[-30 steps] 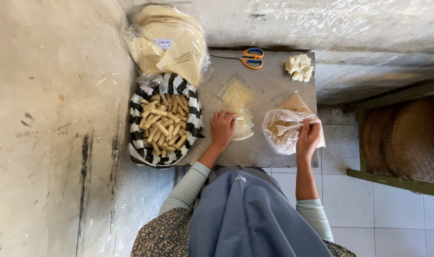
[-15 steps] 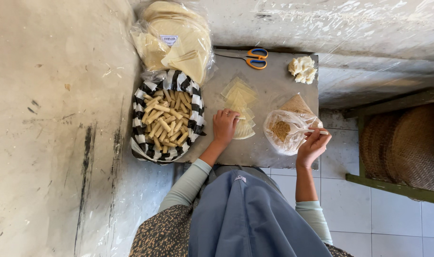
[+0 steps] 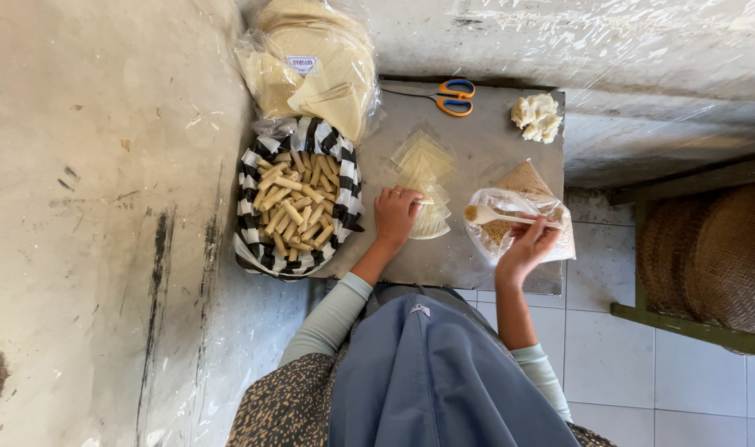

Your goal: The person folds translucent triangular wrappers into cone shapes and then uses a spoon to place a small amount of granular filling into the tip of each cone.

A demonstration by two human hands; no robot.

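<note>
Seen from the head camera I am watching, the left hand (image 3: 396, 214) rests flat on a small stack of pale, thin pastry wrappers (image 3: 425, 186) near the middle of the grey tabletop (image 3: 485, 153), fingers spread and released, pinning the sheets rather than gripping them. The right hand (image 3: 526, 247) is closed around the handle of a light wooden spoon (image 3: 503, 217), whose bowl carries a heap of brownish filling above an open clear plastic bag (image 3: 518, 223) of the same filling at the tabletop's right side. A triangular wrapper (image 3: 524, 176) lies just behind the bag. To the left, a black-and-white striped bag (image 3: 257, 207) holds many finished rolled sticks (image 3: 299, 211). Behind it sits a clear plastic pack of round wrapper sheets (image 3: 311, 62). Orange-and-blue-handled scissors (image 3: 443, 95) lie at the far edge, with a lump of pale dough (image 3: 537, 117) near the far right corner. White floor tiles (image 3: 609, 331) show below.
</note>
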